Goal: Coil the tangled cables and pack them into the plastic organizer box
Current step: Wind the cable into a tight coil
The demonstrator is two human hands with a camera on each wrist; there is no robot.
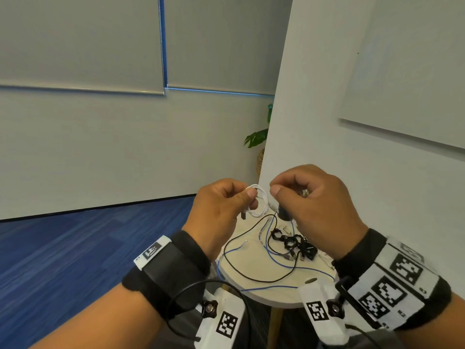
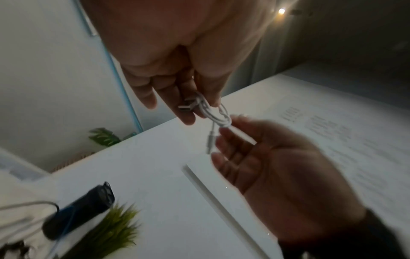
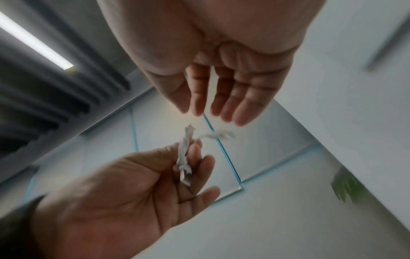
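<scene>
A small coil of white cable is up in the air above the round table. My left hand pinches it between thumb and fingers; one plug lies against the fingers and the other end hangs free. In the right wrist view the coil sits in the left hand. My right hand hovers just right of the coil, its fingers fairly straight and a gap away from the cable. A loose black cable, a blue cable and a tangle of black cables lie on the table. No organizer box is in view.
A dark cylinder stands at the table's far side, with a small green plant beside it. A white wall panel rises close behind the table on the right. Blue carpet spreads to the left.
</scene>
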